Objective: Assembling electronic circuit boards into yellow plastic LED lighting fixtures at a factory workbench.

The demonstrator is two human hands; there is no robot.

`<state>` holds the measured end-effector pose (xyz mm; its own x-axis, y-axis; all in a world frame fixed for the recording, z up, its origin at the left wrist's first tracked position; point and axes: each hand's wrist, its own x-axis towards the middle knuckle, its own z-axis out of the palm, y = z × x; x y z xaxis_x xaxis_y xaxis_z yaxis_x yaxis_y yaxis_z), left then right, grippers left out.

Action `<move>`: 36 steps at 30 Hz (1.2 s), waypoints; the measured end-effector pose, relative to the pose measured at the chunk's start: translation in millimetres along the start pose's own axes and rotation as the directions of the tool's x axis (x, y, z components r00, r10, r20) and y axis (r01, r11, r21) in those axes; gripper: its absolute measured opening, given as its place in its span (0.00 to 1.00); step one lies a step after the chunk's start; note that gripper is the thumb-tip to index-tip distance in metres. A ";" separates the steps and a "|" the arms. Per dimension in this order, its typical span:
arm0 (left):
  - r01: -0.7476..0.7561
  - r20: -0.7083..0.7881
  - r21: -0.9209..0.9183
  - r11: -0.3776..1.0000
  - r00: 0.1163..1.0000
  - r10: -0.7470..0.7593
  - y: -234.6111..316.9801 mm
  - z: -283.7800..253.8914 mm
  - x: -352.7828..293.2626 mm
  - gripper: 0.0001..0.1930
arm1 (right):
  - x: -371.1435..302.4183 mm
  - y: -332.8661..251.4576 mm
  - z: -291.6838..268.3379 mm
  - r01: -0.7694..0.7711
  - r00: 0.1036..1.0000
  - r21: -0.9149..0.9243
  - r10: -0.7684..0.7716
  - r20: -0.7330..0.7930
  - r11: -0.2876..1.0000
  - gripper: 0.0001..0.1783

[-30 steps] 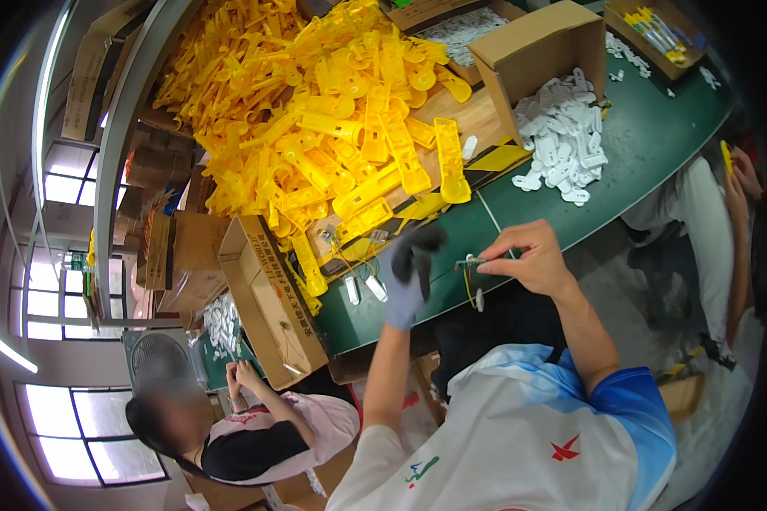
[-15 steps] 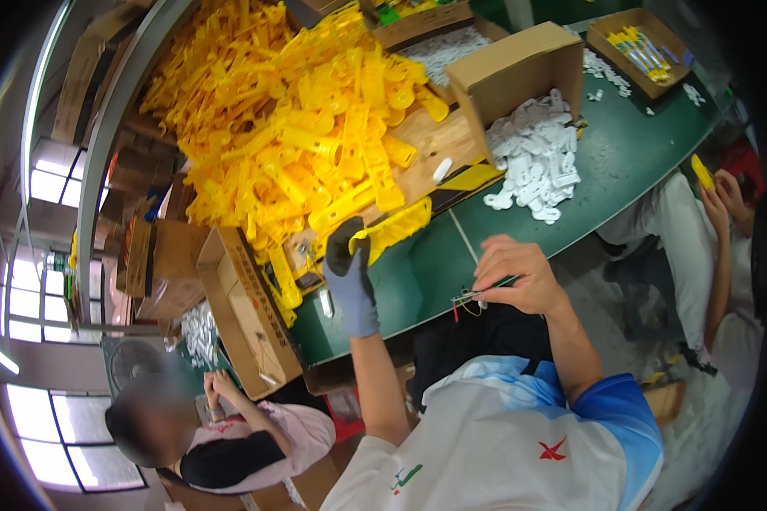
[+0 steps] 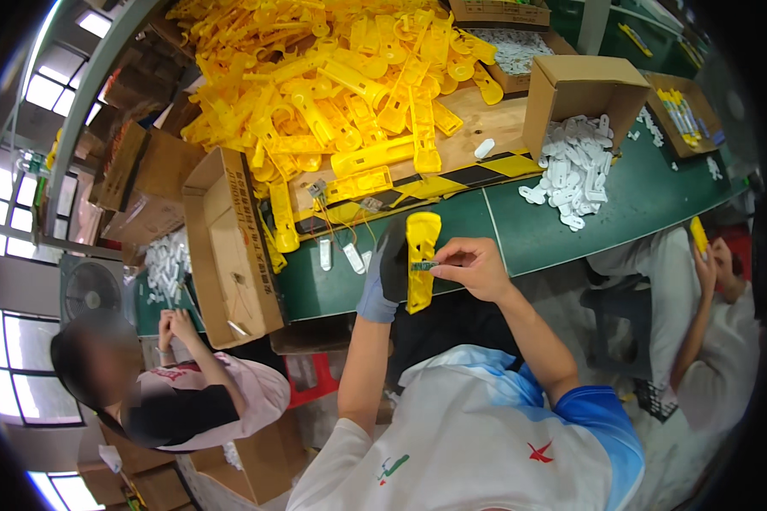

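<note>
My left hand [image 3: 382,281], in a grey glove with a dark palm, grips a long yellow plastic shell [image 3: 422,230] and holds it upright, its hollow side showing. My bare right hand [image 3: 473,269] pinches a small green circuit board [image 3: 423,266] between thumb and fingertips. The board lies across the middle of the shell's hollow; whether it is seated there I cannot tell. Just beyond my left hand, white plastic modules [image 3: 353,257] with thin wires rest on the green tabletop [image 3: 460,230].
Yellow shells [image 3: 315,94] are heaped on a wooden board edged with striped tape [image 3: 477,170]. White parts [image 3: 571,170] spill from a cardboard box [image 3: 584,81] at right. An open carton [image 3: 222,247] stands at left. Co-workers sit left [image 3: 204,392] and right [image 3: 724,341].
My left hand has brought the yellow shell nearer and turned it upright. My right hand has moved left, bringing the circuit board to the shell. The view has shifted.
</note>
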<state>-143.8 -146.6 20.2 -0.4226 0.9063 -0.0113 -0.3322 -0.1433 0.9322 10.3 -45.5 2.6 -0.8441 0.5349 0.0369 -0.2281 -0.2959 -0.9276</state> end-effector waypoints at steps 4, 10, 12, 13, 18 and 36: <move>0.119 -0.119 -0.106 0.987 0.984 -0.132 -25.1 -3.7 -10.7 0.21 | 1.2 14.3 -2.7 -0.029 1.000 -0.011 0.029 0.001 1.000 0.08; 0.050 -0.231 -0.090 0.995 0.971 -0.069 -18.2 13.8 -5.5 0.20 | 7.2 10.3 -4.9 -0.034 0.998 -0.113 0.027 -0.060 0.993 0.09; -0.008 -0.211 -0.085 0.996 0.977 -0.010 -25.4 11.0 -5.3 0.21 | 9.3 12.2 -7.8 -0.036 0.996 -0.094 0.028 -0.086 0.995 0.09; -0.012 -0.219 -0.105 0.994 0.976 -0.011 -27.2 6.7 -7.9 0.21 | 10.5 13.7 -9.2 -0.021 0.993 -0.056 0.014 -0.119 0.998 0.09; 0.066 -0.107 -0.298 0.952 0.989 -0.102 -32.1 4.5 -14.8 0.21 | 10.5 8.9 -13.9 -0.053 0.986 -0.055 0.043 -0.163 0.997 0.10; 0.016 -0.201 -0.391 0.920 0.974 -0.103 -35.9 5.6 -9.9 0.12 | 18.6 5.8 -9.6 -0.035 0.990 -0.136 0.016 -0.139 0.990 0.09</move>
<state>-123.0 -148.2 -11.2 -0.5470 0.8177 -0.1795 -0.6426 -0.2726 0.7160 -2.1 -29.7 -5.7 -0.7722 0.6348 -0.0294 -0.1308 -0.2041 -0.9702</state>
